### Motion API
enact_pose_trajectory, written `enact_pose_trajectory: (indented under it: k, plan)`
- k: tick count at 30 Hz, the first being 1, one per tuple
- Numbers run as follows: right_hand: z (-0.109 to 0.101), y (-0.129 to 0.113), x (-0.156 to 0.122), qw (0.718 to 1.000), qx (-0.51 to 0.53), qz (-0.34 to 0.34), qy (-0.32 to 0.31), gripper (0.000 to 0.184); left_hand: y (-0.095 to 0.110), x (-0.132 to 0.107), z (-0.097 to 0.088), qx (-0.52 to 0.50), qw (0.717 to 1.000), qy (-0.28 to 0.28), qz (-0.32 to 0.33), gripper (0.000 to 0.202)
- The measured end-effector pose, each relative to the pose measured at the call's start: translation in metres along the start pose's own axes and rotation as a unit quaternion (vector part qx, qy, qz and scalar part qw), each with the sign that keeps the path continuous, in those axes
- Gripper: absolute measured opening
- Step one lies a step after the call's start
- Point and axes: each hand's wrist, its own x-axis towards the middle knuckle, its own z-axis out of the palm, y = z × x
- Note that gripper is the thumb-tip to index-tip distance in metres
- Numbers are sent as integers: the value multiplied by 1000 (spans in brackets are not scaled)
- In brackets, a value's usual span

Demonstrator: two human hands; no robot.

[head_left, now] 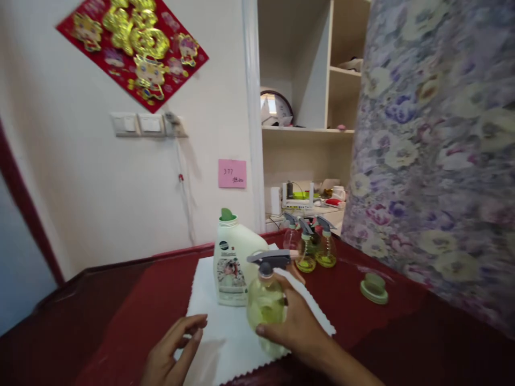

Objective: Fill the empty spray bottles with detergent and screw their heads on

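My right hand [298,324] is wrapped round a clear spray bottle [265,305] with a grey trigger head and some yellowish liquid inside. The spray bottle is over the front part of a white cloth [209,343] with a zigzag edge. To its left, my left hand [175,348] has its thumb and fingers apart, with nothing between them. Just behind the spray bottle stands a pale green detergent jug [231,262], uncapped, with a green spout showing at its neck. The jug's right side is partly hidden by the spray bottle.
Several similar spray bottles [306,252] stand at the back right of the dark red table [132,311]. A green cap [374,288] lies on the right. Behind are a white wall, a shelf with a router [298,198], and a floral curtain [434,161].
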Motion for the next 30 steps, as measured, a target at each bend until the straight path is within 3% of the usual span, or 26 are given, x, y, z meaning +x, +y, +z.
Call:
enact_pose_trajectory:
  k: [4,8,12,18,25,30]
  plan:
    - [58,11,5,994,54,-31,-85,81,-5,0,-8,-22,999,27,21,37]
    - [93,45,16,991,110,-13,-72,84,-8,-1,-14,-62,996,64,-18,44]
    - [97,63,17,995,84,-7,-55,85,-1,-3,-13,-123,991,48,-39,47]
    - [92,58,10,994,42,5,-99,88,2,-5,2,-239,970,-24,-40,52]
    - [107,64,7,977,105,-11,-187,88,3,-3,5,-375,924,-60,-44,43]
    - [110,74,6,969,126,18,-210,99,12,-4,0,-454,882,-109,-69,38]
